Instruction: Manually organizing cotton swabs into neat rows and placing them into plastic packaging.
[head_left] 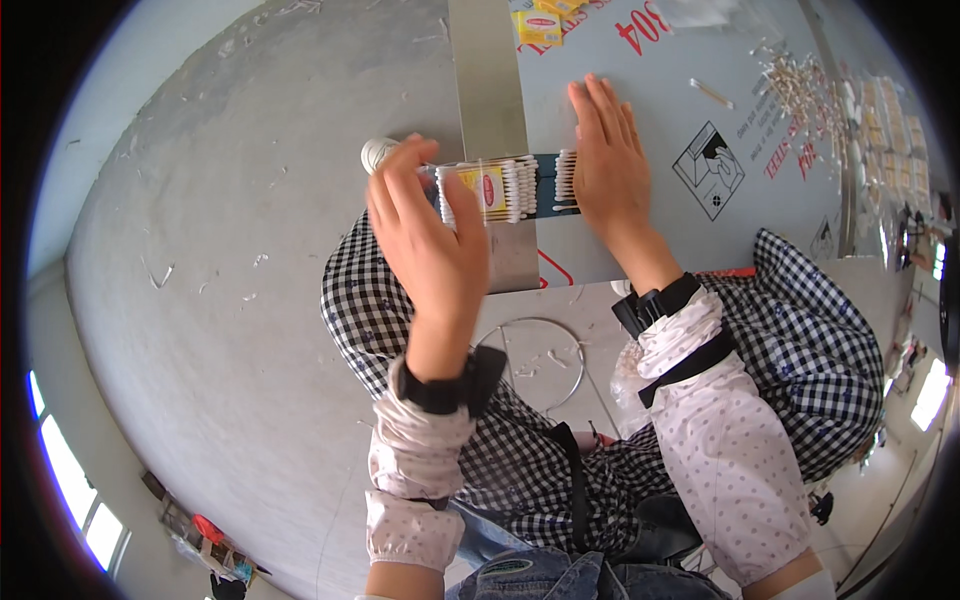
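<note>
A clear pack of cotton swabs (pixel 515 188) with a yellow label card sits at the left edge of the work surface, its swabs lined up side by side. My left hand (pixel 432 235), slightly blurred, is curled round the pack's left end, thumb on the near side. Just right of the pack, a second row of cotton swabs (pixel 565 178) lies on a dark blue strip (pixel 545 185). Over that row my right hand (pixel 612 170) rests flat, its fingers stretched forward, hiding the row's right part.
Yellow cards (pixel 540 27) lie at the far edge. Loose swabs (pixel 800 85) are heaped at the far right, beside several filled packs (pixel 890 130). One single swab (pixel 712 93) lies right of my right hand. A round metal stool ring (pixel 580 365) stands below.
</note>
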